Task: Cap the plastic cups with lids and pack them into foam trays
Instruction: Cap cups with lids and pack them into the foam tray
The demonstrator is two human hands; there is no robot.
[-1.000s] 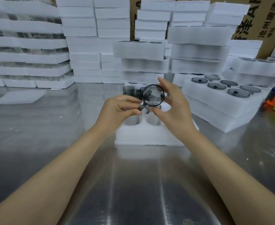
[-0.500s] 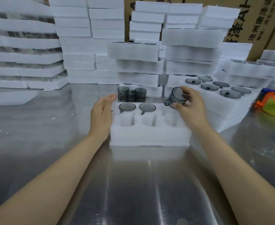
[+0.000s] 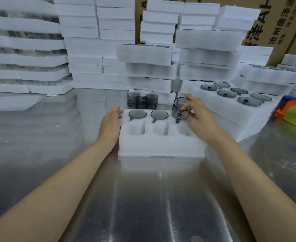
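Right hand (image 3: 198,117) is pinching the smoky plastic cup (image 3: 179,109) by its rim at the foam tray's (image 3: 161,147) back-right pocket. Left hand (image 3: 109,124), fingers straight, is bracing the tray's left side. Best lowering upright, tab toward slot.

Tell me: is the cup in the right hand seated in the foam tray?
Not seated. The right hand holds the cup with its wall standing above the foam tray; two neighbouring cups sit flush.

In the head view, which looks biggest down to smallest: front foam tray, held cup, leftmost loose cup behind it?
1. Foam tray.
2. Held cup.
3. Loose cup, slightly smaller-looking, but it sits farther away, so the two cups may match.
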